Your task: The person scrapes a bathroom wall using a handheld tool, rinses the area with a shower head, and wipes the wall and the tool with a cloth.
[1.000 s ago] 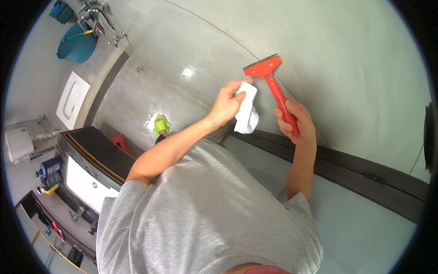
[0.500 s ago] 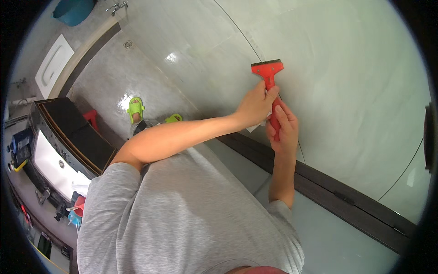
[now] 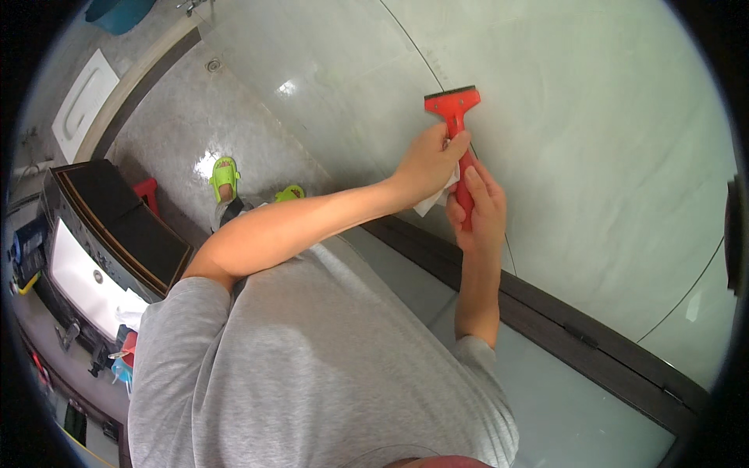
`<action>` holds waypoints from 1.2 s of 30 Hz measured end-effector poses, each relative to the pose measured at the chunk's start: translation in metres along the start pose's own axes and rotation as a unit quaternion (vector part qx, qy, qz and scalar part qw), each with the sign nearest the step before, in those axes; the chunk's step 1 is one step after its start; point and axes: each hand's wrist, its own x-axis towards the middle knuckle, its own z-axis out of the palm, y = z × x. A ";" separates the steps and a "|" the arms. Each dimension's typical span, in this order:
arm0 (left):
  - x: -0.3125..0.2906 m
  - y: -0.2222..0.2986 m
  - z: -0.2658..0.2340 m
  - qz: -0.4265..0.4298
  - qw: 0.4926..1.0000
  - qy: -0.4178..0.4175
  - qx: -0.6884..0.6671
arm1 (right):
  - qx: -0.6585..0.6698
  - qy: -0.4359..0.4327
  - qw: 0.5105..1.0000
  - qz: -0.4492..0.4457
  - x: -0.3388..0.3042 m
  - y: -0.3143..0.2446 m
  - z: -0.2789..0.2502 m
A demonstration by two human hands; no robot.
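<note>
A red scraper (image 3: 452, 101) with a wide flat head and dark blade edge lies against pale glossy tiles (image 3: 593, 140), at a thin dark joint. Its blade edge points away from me. My left hand (image 3: 425, 165) is closed round the upper handle, just below the head, with the thumb along it. Lower down, my right hand (image 3: 482, 204) grips the handle's end, fingers wrapped round it. A crumpled piece of white paper or tissue (image 3: 431, 201) sticks out beneath my left hand; how it is held is hidden.
A dark door frame (image 3: 546, 316) with hinges runs past my right forearm. At left are a white sink (image 3: 82, 273) in a dark vanity (image 3: 129, 218), a red stool (image 3: 146, 195) and a white squat toilet (image 3: 84, 105). Green slippers (image 3: 224, 178) show on the grey floor.
The view has shifted slightly. Both hands and the scraper have moved a little farther away along the joint, and more of the white paper shows under my left hand. Both grips stay closed.
</note>
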 end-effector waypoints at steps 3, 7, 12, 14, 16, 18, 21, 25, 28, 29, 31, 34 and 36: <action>0.002 -0.003 -0.004 0.034 0.997 0.004 0.062 | 0.003 0.013 1.000 -0.004 -0.009 -0.001 0.006; 0.001 0.014 -0.012 0.011 1.000 0.003 0.004 | 0.012 0.026 1.000 0.007 -0.002 -0.009 0.026; 0.009 0.010 -0.019 0.036 0.999 -0.013 0.003 | 0.013 0.024 1.000 0.001 -0.001 -0.012 0.036; 0.003 0.023 -0.022 0.017 0.999 -0.021 -0.045 | 0.019 0.014 1.000 0.002 0.002 -0.011 0.038; 0.002 0.021 -0.022 0.015 1.000 -0.007 0.022 | 0.012 0.005 1.000 -0.004 0.004 -0.013 0.040; 0.005 0.016 -0.020 0.022 0.999 -0.002 0.047 | -0.004 0.010 1.000 -0.009 -0.008 -0.011 0.034; 0.013 0.023 -0.023 0.050 0.998 -0.003 0.024 | 0.010 0.010 1.000 0.007 0.006 -0.022 0.042; 0.012 0.026 -0.033 0.025 0.998 -0.036 0.042 | -0.007 0.028 1.000 0.006 0.002 -0.017 0.045; -0.001 0.021 -0.019 0.020 0.999 -0.026 0.034 | 0.007 0.020 1.000 0.010 -0.009 -0.014 0.040; 0.008 0.021 -0.025 0.023 1.000 -0.021 0.001 | 0.006 0.019 1.000 0.012 -0.001 -0.017 0.047; 0.005 0.024 -0.030 0.006 0.999 -0.032 -0.003 | 0.003 0.029 1.000 0.011 0.004 -0.016 0.053; 0.012 0.013 -0.028 0.033 0.999 -0.012 0.008 | -0.004 0.048 0.999 0.016 -0.009 -0.012 0.046; 0.015 0.015 -0.027 0.065 0.998 -0.004 -0.002 | 0.008 0.032 0.999 0.015 0.002 -0.014 0.047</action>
